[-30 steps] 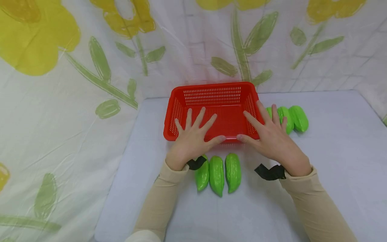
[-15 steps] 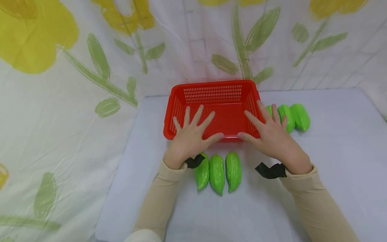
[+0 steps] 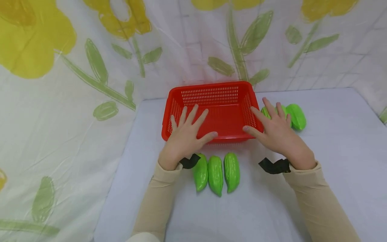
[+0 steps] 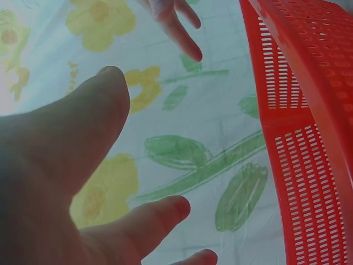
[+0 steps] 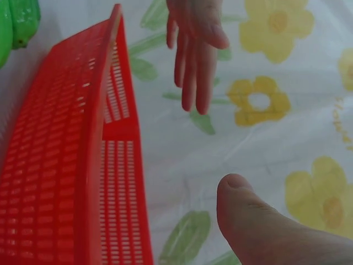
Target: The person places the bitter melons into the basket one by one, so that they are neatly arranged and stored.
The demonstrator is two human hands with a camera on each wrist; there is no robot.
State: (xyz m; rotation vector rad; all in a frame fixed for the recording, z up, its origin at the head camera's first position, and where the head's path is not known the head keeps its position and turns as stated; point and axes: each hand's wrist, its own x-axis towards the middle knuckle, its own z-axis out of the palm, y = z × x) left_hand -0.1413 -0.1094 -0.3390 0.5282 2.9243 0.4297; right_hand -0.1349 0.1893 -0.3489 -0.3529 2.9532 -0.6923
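A red plastic basket [image 3: 225, 124] with slotted walls stands on the table. My left hand [image 3: 182, 137], its fingers straight and spread, hovers over the basket's front left part and holds nothing. Likewise spread, my right hand [image 3: 279, 134] is over the front right corner, its fingers overlapping a row of glossy green fruit-like pieces [image 3: 296, 117] right of the basket. Three more green pieces [image 3: 215, 175], long with pointed ends, lie side by side in front of the basket. Both wrist views show the basket's wall [image 4: 309, 182] beside bare, unoccupied fingers.
A white cloth [image 3: 187, 64] painted with yellow flowers and green leaves hangs behind and to the left of the pale table [image 3: 338, 151]. A dark strap end [image 3: 275, 165] sticks out from the right wrist, and a similar one [image 3: 190, 161] from the left.
My hands have drawn slightly apart, the left one leftward and the right one rightward. The head view has shifted slightly; the green pieces keep their places on the table.
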